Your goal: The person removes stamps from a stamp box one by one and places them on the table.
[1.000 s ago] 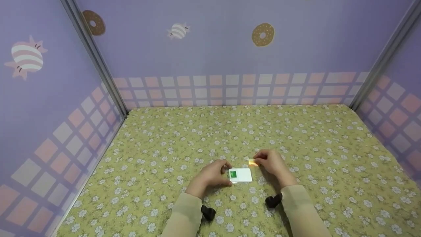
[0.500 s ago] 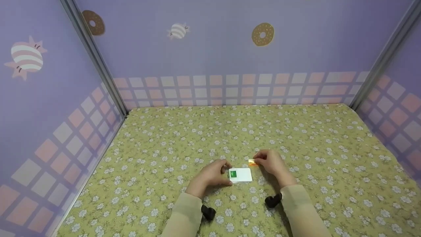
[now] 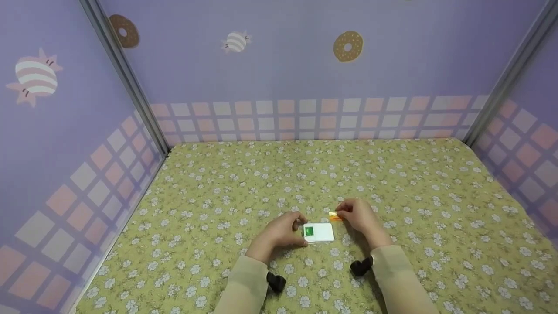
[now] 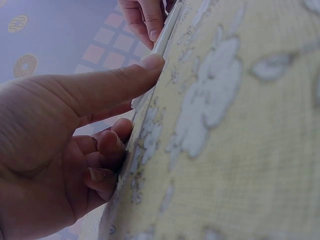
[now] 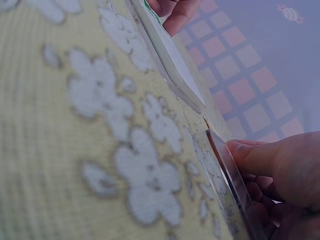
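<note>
- The card [image 3: 321, 232] lay flat on the bench [image 3: 244, 183], between the two grips, white side up, with its green square [image 3: 309, 231] at the left end. From the right wrist its edge showed a clear layer beneath the white.
- The left grip [image 3: 282, 230] held the card by that left end, thumb at the near corner and a finger at the far one. This hold presumably steadied the card against sliding while leaving the white face uncovered.
- From the left wrist, the thumb rested against the card's edge; the other fingers were curled close to the bench, likely for support.
- The clear plate [image 3: 334, 215] stood just beyond the card's far right corner, apart from it by a narrow gap. Its face gave a yellow-orange glint.
- The right grip [image 3: 358, 214] pinched the plate at its right end, probably to keep the end toward the card unobstructed. The plate appeared tilted; whether its lower edge touched the bench could not be told.
- Black fittings [image 3: 276, 282] sat at the inner side of both wrists, below the cuffs of pale sleeves [image 3: 244, 279].
- A flowered cover dressed the bench; purple walls [image 3: 279, 74] with sweet prints enclosed it on three sides.
</note>
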Demonstrator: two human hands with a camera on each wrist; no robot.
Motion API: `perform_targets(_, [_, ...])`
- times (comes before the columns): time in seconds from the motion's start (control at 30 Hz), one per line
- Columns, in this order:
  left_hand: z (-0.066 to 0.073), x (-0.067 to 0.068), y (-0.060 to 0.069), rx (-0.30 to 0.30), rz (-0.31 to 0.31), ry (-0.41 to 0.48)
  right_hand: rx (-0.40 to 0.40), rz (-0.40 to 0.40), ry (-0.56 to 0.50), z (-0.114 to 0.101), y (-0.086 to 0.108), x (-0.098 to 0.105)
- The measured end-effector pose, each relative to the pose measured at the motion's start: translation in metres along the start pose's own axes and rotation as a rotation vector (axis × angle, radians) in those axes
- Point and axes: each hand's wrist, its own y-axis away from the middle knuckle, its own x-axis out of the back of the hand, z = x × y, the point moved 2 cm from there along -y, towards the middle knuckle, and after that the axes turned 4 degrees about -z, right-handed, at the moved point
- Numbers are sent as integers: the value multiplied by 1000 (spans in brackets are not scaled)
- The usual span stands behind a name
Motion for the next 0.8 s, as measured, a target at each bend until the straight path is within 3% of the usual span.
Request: perform_targets(0.8, [1, 0, 0, 11, 1, -8, -7, 4, 18, 1, -3, -1])
